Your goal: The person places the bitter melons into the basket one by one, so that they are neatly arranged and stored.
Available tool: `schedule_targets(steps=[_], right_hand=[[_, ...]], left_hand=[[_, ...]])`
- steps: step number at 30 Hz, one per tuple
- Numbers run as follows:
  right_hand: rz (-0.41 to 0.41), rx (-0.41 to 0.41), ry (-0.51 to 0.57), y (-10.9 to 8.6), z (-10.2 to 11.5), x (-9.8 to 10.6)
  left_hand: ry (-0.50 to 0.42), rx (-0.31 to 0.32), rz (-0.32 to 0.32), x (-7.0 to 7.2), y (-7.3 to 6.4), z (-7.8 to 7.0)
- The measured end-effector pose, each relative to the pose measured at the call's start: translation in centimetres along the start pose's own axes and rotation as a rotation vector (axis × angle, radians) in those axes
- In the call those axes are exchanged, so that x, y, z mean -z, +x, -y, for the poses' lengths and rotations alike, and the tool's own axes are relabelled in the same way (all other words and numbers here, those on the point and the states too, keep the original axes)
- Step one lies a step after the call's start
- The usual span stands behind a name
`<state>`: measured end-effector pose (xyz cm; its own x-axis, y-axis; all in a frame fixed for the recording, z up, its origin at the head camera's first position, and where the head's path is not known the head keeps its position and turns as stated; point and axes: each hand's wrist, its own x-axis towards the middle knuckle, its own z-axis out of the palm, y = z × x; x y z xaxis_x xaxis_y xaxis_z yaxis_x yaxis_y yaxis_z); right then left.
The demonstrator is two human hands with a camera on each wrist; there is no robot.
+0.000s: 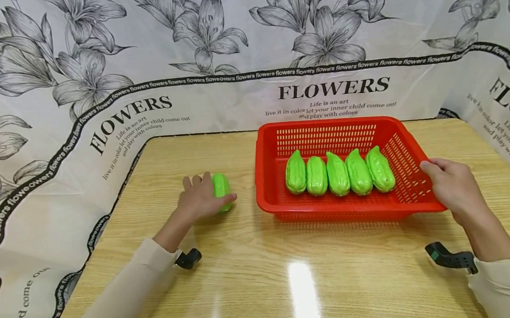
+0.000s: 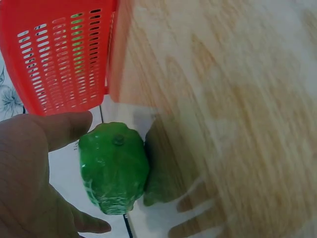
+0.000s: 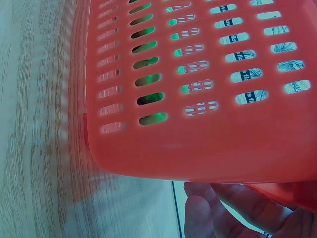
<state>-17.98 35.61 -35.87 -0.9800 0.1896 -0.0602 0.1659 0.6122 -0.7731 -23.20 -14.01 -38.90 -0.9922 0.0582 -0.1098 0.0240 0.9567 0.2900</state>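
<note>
My left hand (image 1: 199, 197) spreads around a bright green gourd (image 1: 222, 190) on the table, left of the basket. Its thumb lies across the gourd's near end, while the other fingers reach past its left side. In the left wrist view, the gourd (image 2: 115, 168) shows its blunt end between the thumb (image 2: 69, 129) and a lower finger, with a narrow gap at each. My right hand (image 1: 456, 185) grips the right rim of a red plastic basket (image 1: 352, 211). Several similar green gourds (image 1: 338, 174) lie in a row inside it. In the right wrist view, curled fingers (image 3: 208, 213) sit under the rim.
The wooden table (image 1: 248, 282) extends in front of the basket and around it. A white cloth (image 1: 231, 102) printed with flowers and lettering hangs along the back and sides. Black camera mounts (image 1: 451, 258) are strapped to both wrists.
</note>
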Motion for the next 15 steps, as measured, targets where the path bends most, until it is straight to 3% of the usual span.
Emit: schedule_targets(steps=[15], right_hand=[[0.0, -0.015, -0.007, 0.0, 0.2, 0.1]], left_hand=[[-0.085, -0.041, 0.019, -1.5, 0.4, -0.4]])
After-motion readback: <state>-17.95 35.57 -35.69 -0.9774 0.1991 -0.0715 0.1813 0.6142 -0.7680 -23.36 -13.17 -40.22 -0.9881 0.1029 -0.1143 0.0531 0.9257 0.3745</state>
